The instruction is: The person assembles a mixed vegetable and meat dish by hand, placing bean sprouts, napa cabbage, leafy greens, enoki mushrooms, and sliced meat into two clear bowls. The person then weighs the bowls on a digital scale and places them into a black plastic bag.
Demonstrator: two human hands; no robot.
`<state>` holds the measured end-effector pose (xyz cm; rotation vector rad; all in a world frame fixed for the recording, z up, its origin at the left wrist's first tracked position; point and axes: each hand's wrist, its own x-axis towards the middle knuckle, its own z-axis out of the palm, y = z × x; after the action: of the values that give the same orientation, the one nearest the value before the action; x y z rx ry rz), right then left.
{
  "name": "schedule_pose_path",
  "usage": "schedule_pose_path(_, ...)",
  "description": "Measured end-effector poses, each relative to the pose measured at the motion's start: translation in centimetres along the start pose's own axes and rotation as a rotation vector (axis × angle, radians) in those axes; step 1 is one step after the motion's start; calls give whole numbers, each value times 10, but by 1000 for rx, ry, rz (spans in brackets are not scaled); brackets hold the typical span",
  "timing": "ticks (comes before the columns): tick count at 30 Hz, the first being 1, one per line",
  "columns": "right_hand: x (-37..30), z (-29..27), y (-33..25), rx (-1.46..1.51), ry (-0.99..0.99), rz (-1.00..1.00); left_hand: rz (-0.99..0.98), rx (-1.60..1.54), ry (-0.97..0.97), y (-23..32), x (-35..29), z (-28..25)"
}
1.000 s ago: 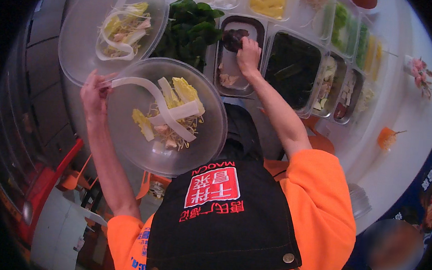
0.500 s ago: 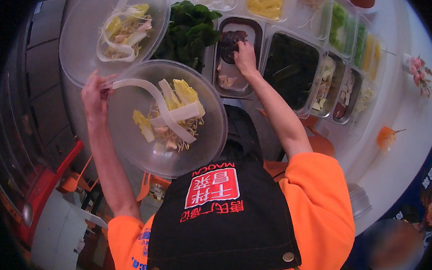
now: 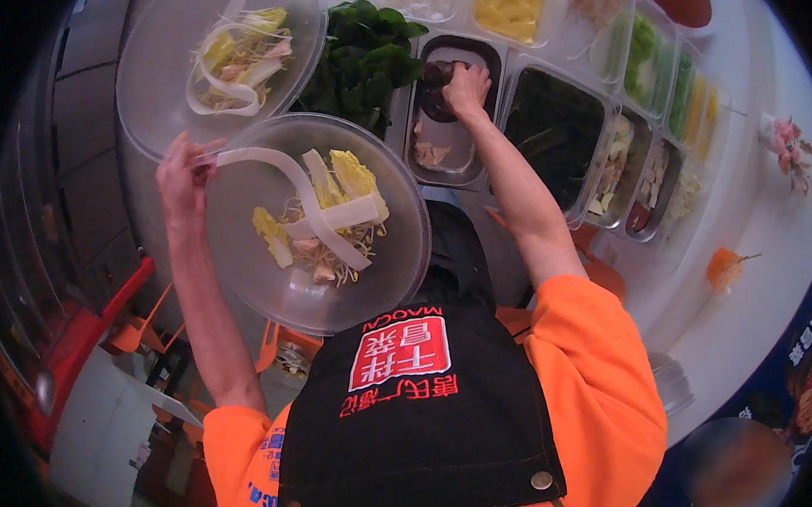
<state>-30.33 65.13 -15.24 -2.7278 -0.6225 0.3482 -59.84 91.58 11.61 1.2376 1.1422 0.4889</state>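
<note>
My left hand (image 3: 188,173) grips the left rim of a clear plastic bowl (image 3: 241,245), its fingers closed on the edge. Inside this bowl lie bean sprouts (image 3: 356,242), yellow-edged cabbage leaves (image 3: 349,171), pale chunks and a long white flat strip (image 3: 287,166) that reaches up to the rim by my hand. Over a metal tray (image 3: 447,175), my right hand (image 3: 467,90) curls its fingers on dark brown, glossy food (image 3: 434,99), whose exact kind I cannot make out. Pale meat-like pieces (image 3: 431,152) sit at the tray's near end.
A second clear bowl (image 3: 145,65) with similar food stands at the upper left. Leafy greens (image 3: 361,54) lie left of the tray. Rightward are a container of dark green strips (image 3: 555,124), yellow slices (image 3: 511,9) and several other food containers. A pink flower decoration (image 3: 788,145) is far right.
My right hand has turned slightly and closed more around the dark food, which looks more bunched. My left hand still holds the bowl; the whole view has shifted slightly.
</note>
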Motion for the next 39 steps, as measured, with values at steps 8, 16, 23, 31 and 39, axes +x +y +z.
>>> schedule_pose_path(8, -19, -14, -2, 78, -143, 7, -4, 38, -39, 0, 4, -2)
schedule_pose_path(16, -33, -31, 0, 1, -275, -40, -11, 41, -49, 4, 1, 2)
schedule_pose_path(23, 4, -5, -2, 53, 134, 89, -12, 103, -42, 7, 1, 4)
schedule_pose_path(31, 8, 0, 1, 76, 201, -18, 15, 86, -53, 4, 0, 1)
schedule_pose_path(39, 11, 4, -4, 78, 197, 41, 41, 59, -54, 11, -10, 10)
